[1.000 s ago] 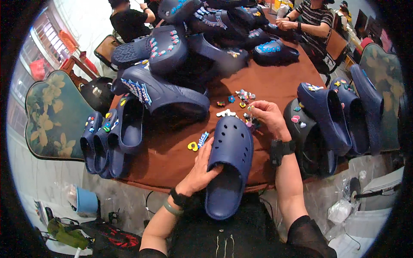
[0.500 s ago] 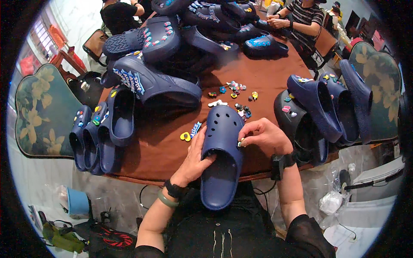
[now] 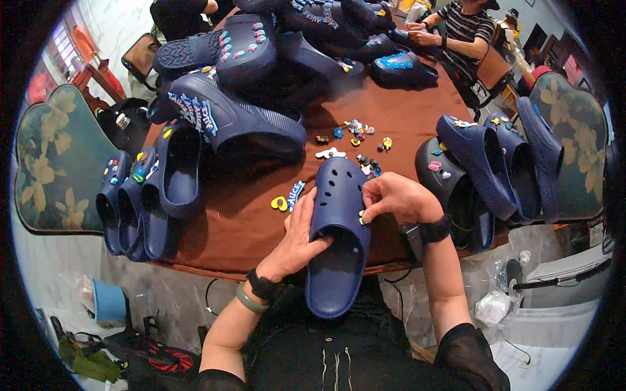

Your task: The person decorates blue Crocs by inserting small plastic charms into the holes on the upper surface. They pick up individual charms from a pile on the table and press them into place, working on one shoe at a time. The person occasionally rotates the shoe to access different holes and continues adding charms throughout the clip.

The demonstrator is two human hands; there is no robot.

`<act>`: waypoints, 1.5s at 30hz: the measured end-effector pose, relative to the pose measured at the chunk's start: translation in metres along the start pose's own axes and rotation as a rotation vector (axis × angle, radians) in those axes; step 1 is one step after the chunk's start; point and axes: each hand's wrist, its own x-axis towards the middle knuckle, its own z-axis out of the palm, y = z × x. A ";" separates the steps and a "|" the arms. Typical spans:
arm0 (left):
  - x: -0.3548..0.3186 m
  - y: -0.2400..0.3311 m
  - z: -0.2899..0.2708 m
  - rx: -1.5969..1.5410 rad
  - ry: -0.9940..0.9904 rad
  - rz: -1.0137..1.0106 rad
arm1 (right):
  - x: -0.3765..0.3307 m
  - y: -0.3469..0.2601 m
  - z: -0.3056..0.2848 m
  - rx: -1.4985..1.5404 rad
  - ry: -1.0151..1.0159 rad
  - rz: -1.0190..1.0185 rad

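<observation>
A navy foam clog with round holes in its top lies at the table's near edge, toe pointing away from me. My left hand grips its left side, with the thumb inside the opening. At the clog's right side, my right hand pinches a small shoe charm against the edge; its shape is mostly hidden by the fingers. Left of the clog lie a yellow heart charm and a blue lettered charm. A white charm rests just beyond the toe.
Loose charms lie scattered on the brown tablecloth. Decorated clogs are heaped at the far left, with more clogs on the near left and others on the right. A person sits across the table.
My right hand's fingers have closed in and turned at the clog's side, the charm still pinched there. The left hand keeps its hold. The view has shifted slightly.
</observation>
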 end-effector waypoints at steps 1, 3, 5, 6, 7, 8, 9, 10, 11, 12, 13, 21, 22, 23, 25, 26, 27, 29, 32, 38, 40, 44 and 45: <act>0.000 0.001 0.000 -0.007 -0.001 -0.009 | 0.002 -0.004 0.000 -0.066 0.009 0.017; -0.001 0.001 0.000 -0.005 0.006 -0.019 | 0.008 -0.010 0.000 -0.199 0.025 0.044; -0.001 -0.002 0.003 0.011 0.023 -0.023 | 0.008 -0.007 0.002 -0.185 0.037 0.047; -0.001 -0.002 0.003 0.014 0.021 -0.013 | 0.007 -0.004 0.003 -0.179 0.046 0.045; 0.000 -0.003 0.004 0.017 0.020 -0.002 | 0.006 0.001 0.003 -0.138 0.040 0.028; 0.000 -0.004 0.004 0.020 0.018 0.008 | 0.005 0.008 0.002 -0.097 0.033 0.011; 0.001 -0.004 0.003 0.023 0.014 0.005 | 0.003 0.012 -0.002 -0.056 0.032 -0.005; 0.001 -0.004 0.002 0.026 0.009 0.003 | 0.000 0.011 -0.006 0.015 -0.034 -0.061; 0.001 -0.005 0.001 0.029 0.005 0.001 | 0.001 0.015 -0.008 0.126 0.044 -0.057; 0.002 -0.007 0.003 0.016 0.023 0.007 | 0.001 0.023 -0.011 0.237 0.131 -0.048; 0.002 -0.007 0.003 0.021 0.026 0.003 | 0.003 0.029 -0.013 0.348 0.217 -0.040; 0.003 -0.004 -0.002 -0.014 -0.008 0.004 | 0.056 0.126 -0.019 0.221 0.932 -0.094; 0.002 -0.003 -0.002 -0.020 -0.007 0.001 | 0.056 0.120 -0.017 0.134 0.892 -0.106; 0.002 -0.003 -0.002 -0.026 -0.007 -0.003 | 0.055 0.114 -0.015 0.048 0.851 -0.117; 0.000 -0.004 -0.003 -0.018 0.001 -0.001 | 0.048 0.095 -0.013 -0.096 0.789 -0.042; 0.000 -0.004 -0.003 -0.015 0.003 0.001 | 0.045 0.095 -0.011 -0.116 0.781 -0.039; 0.000 -0.002 -0.003 -0.022 0.000 -0.006 | 0.044 0.095 -0.009 -0.136 0.771 -0.034; 0.001 0.002 -0.004 -0.035 -0.006 -0.022 | 0.039 0.097 -0.011 -0.166 0.738 -0.073; 0.001 0.004 -0.005 -0.019 -0.027 -0.026 | 0.039 0.095 -0.011 -0.104 0.719 -0.094; 0.011 0.010 -0.014 -0.080 -0.040 -0.040 | 0.036 0.078 -0.014 0.096 0.711 -0.111; 0.034 0.010 -0.025 0.143 0.090 0.135 | 0.037 0.078 -0.011 0.187 0.674 -0.140; 0.100 0.027 -0.040 0.311 0.084 0.316 | 0.042 0.072 -0.003 0.397 0.622 -0.257; 0.114 0.031 -0.035 0.282 0.045 0.259 | 0.040 0.067 -0.001 0.447 0.620 -0.271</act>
